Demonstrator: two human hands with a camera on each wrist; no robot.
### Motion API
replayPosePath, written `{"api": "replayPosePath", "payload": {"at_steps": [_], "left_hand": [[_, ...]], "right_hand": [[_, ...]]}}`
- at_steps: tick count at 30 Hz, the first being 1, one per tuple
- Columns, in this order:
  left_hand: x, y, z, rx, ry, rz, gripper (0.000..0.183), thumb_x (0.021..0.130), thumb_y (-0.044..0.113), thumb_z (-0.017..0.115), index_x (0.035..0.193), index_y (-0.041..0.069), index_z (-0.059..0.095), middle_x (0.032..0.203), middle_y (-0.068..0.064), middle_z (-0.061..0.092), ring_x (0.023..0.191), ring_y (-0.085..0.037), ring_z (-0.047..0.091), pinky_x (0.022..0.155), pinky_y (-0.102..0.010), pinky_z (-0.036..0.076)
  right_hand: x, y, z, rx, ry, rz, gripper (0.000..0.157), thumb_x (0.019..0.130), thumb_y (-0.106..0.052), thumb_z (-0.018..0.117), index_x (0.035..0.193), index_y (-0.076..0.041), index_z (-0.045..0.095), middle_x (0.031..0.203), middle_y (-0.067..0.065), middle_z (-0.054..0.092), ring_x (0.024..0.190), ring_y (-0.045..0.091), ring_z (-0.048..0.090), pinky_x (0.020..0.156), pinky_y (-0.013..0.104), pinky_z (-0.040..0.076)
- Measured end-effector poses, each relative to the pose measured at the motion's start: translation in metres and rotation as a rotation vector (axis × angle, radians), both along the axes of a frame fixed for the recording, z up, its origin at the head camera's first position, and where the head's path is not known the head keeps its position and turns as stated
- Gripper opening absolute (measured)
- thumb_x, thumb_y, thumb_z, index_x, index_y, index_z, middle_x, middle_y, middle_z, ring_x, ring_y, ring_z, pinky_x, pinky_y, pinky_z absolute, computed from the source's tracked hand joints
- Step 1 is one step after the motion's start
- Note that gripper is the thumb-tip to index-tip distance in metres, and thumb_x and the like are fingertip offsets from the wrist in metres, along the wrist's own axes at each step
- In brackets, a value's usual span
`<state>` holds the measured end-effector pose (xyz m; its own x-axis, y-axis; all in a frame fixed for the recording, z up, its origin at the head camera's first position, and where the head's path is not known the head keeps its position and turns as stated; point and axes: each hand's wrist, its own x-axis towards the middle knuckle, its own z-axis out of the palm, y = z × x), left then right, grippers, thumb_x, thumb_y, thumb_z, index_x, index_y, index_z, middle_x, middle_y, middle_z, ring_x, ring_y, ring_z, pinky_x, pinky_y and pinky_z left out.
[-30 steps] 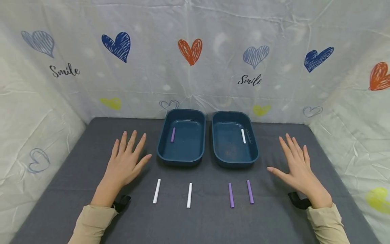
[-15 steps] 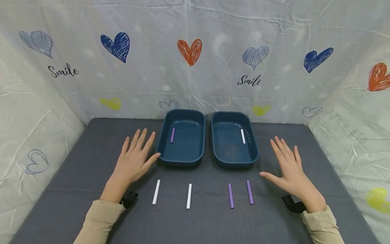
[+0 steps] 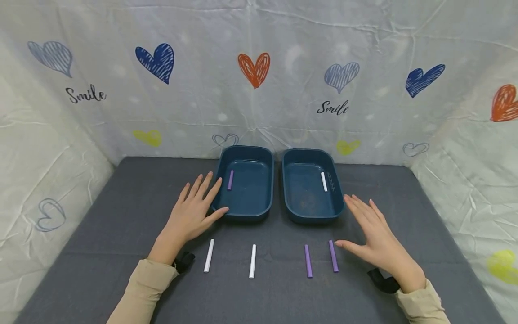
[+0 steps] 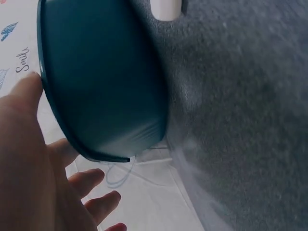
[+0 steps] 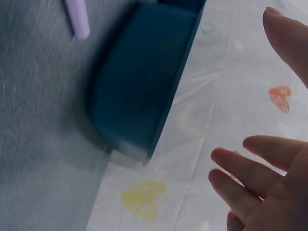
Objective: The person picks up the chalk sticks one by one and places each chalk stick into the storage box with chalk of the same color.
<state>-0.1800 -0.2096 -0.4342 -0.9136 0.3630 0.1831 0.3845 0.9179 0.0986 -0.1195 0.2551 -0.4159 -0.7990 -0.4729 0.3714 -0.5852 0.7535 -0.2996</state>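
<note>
White heart-printed cloth hangs beyond the fingertips. The left hand, fingers spread, overlaps the edge of the left tray — contact unclear; a purple stick lies inside, right of its index fingertip, two white sticks nearer than its thumb. The right hand, fingers straight, thumb wide, has two purple sticks and the right tray — a white stick inside — left of its fingertips.

The left hand hides some of the left tray behind its fingers; above them, the left wrist view's top edge crops a white stick.
</note>
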Motion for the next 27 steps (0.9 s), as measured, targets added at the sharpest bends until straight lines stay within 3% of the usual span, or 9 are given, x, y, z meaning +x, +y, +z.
{"api": "replayPosePath", "payload": {"at_steps": [6, 10, 14, 20, 27], "left_hand": [[0.0, 0.005, -0.003, -0.013, -0.038, -0.009, 0.1, 0.087, 0.078, 0.046, 0.157, 0.008, 0.03, 0.166, -0.012, 0.008, 0.151, -0.035, 0.011, 0.119, -0.059, 0.01], [-0.001, 0.008, -0.006, -0.012, -0.046, -0.007, 0.104, 0.085, 0.08, 0.047, 0.149, -0.001, 0.042, 0.166, -0.013, 0.008, 0.151, -0.033, 0.012, 0.119, -0.057, 0.011], [0.0, 0.01, -0.006, -0.024, -0.042, 0.006, 0.104, 0.086, 0.079, 0.047, 0.147, -0.005, 0.042, 0.165, -0.014, 0.01, 0.151, -0.031, 0.014, 0.12, -0.055, 0.013], [0.003, 0.014, -0.003, -0.026, -0.044, 0.018, 0.101, 0.088, 0.075, 0.05, 0.147, -0.006, 0.041, 0.165, -0.015, 0.013, 0.151, -0.03, 0.012, 0.121, -0.051, 0.012], [0.007, 0.019, 0.001, -0.033, -0.081, 0.045, 0.1, 0.089, 0.072, 0.052, 0.148, -0.007, 0.038, 0.164, -0.019, 0.014, 0.151, -0.034, 0.011, 0.121, -0.049, 0.012]], "right_hand": [[0.009, -0.01, -0.003, -0.039, 0.013, 0.069, 0.093, 0.075, -0.04, 0.087, 0.152, -0.013, 0.042, 0.15, 0.007, 0.047, 0.135, 0.029, 0.044, 0.116, 0.043, 0.029], [0.016, -0.018, -0.005, -0.059, 0.011, 0.095, 0.084, 0.076, -0.041, 0.086, 0.147, -0.011, 0.05, 0.144, 0.003, 0.052, 0.128, 0.025, 0.052, 0.104, 0.045, 0.044], [0.018, -0.028, -0.009, -0.092, -0.026, 0.14, 0.078, 0.078, -0.041, 0.084, 0.143, -0.012, 0.054, 0.138, 0.001, 0.057, 0.122, 0.02, 0.057, 0.094, 0.042, 0.052], [0.016, -0.04, -0.019, -0.069, -0.166, 0.163, 0.07, 0.082, -0.048, 0.078, 0.137, -0.009, 0.06, 0.134, 0.001, 0.061, 0.12, 0.018, 0.059, 0.094, 0.041, 0.054], [0.015, -0.047, -0.032, 0.025, -0.298, 0.165, 0.076, 0.082, -0.053, 0.076, 0.138, -0.004, 0.059, 0.136, 0.006, 0.06, 0.123, 0.022, 0.058, 0.098, 0.044, 0.05]]}}
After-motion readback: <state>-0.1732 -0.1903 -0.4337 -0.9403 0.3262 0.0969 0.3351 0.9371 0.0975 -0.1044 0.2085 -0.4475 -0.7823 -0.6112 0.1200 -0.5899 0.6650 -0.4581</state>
